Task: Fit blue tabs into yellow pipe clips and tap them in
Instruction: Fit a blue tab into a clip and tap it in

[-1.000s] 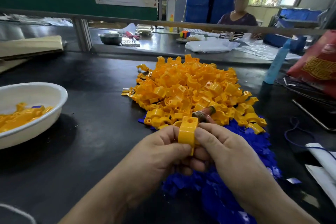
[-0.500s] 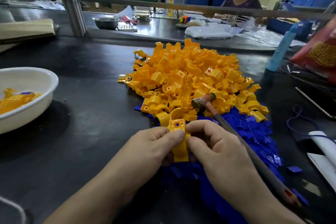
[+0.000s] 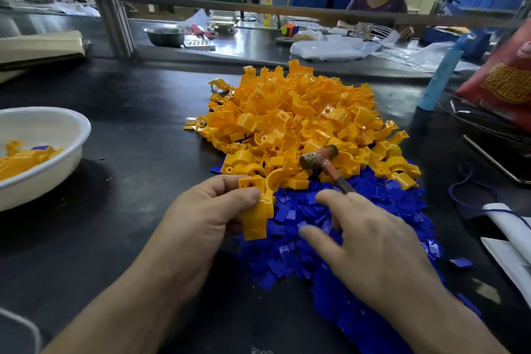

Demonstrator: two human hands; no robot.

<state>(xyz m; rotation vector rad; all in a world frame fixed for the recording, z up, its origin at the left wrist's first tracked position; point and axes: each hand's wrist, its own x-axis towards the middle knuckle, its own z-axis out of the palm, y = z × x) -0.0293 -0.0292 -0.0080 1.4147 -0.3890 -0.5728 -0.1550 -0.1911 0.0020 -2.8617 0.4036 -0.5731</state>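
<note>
My left hand (image 3: 207, 215) grips one yellow pipe clip (image 3: 255, 218) at the near-left edge of the piles, its square holed end pointing up. My right hand (image 3: 373, 244) hovers over the heap of blue tabs (image 3: 296, 259), thumb and forefinger spread apart with nothing between them. A small hammer (image 3: 319, 156) rests its head on the big pile of yellow clips (image 3: 301, 115); its red handle runs under my right hand, where the rear fingers seem to hold it.
A white bowl (image 3: 82, 135) at the left holds several yellow clips. A blue bottle (image 3: 442, 75), a red bag (image 3: 505, 83), white paper (image 3: 511, 227) and a blue cord (image 3: 471, 195) crowd the right. A person (image 3: 379, 0) sits across, beyond a rail.
My right hand has left the clip and moved right and down over the blue tabs, fingers spreading. The left hand alone now holds the clip, lower and more to the left.
</note>
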